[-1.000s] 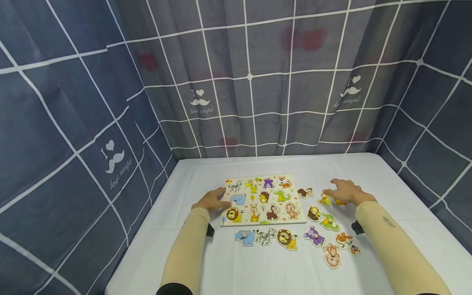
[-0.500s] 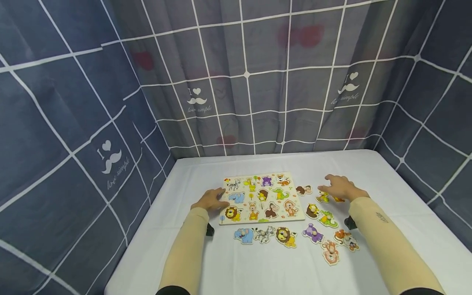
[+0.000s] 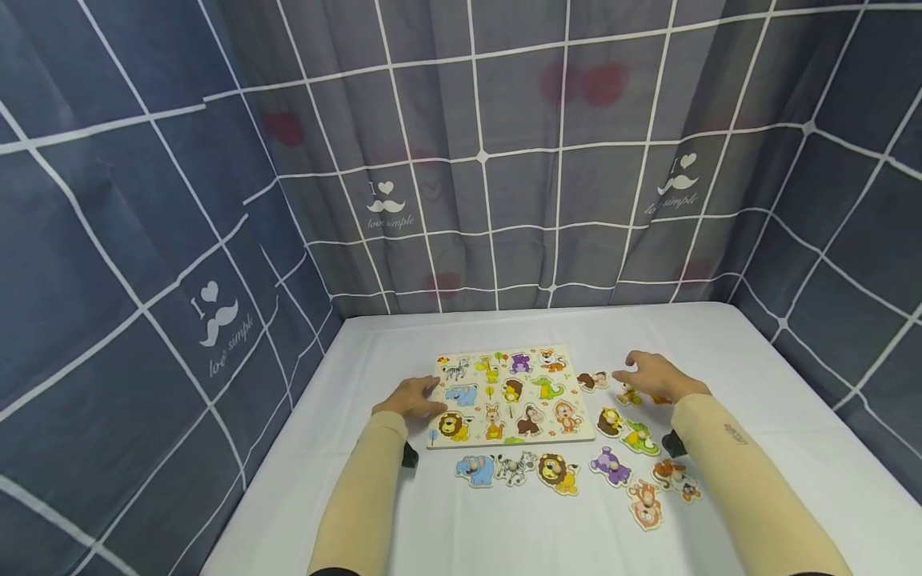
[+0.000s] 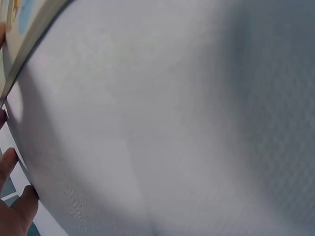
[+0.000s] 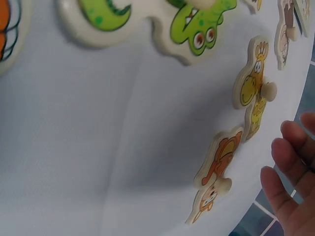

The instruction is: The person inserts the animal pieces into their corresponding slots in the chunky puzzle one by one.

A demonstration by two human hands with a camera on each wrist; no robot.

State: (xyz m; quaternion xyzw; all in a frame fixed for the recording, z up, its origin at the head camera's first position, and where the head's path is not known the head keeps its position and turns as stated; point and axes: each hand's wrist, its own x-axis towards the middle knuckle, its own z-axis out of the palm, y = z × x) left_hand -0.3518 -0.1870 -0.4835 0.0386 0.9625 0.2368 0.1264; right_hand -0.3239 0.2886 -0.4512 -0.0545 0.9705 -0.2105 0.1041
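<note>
My left hand (image 3: 410,398) rests at the left side of the animal puzzle board (image 3: 478,412), with its thumb over the board's edge. In the left wrist view, other fingertips (image 4: 7,162) lie on the cloth beside it. My right hand (image 3: 655,376), fingers relaxed and apart, is just above the knobbed giraffe piece (image 5: 251,91) and kangaroo piece (image 5: 216,162), holding neither. Near them lie a crocodile piece (image 5: 199,29), a hedgehog piece (image 3: 609,422) and a brown animal piece (image 3: 593,381) beside the board's right edge.
In front of the board, an elephant piece (image 3: 475,470), a zebra piece (image 3: 515,469) and a lion piece (image 3: 557,474) form a row. A purple hippo piece (image 3: 609,466), tiger piece (image 3: 668,472) and monkey piece (image 3: 646,506) lie front right. Grid-patterned curtains (image 3: 519,184) enclose the white table.
My right hand has moved slightly left over the giraffe and kangaroo pieces. My left hand stays at the board, and the pieces lie as before.
</note>
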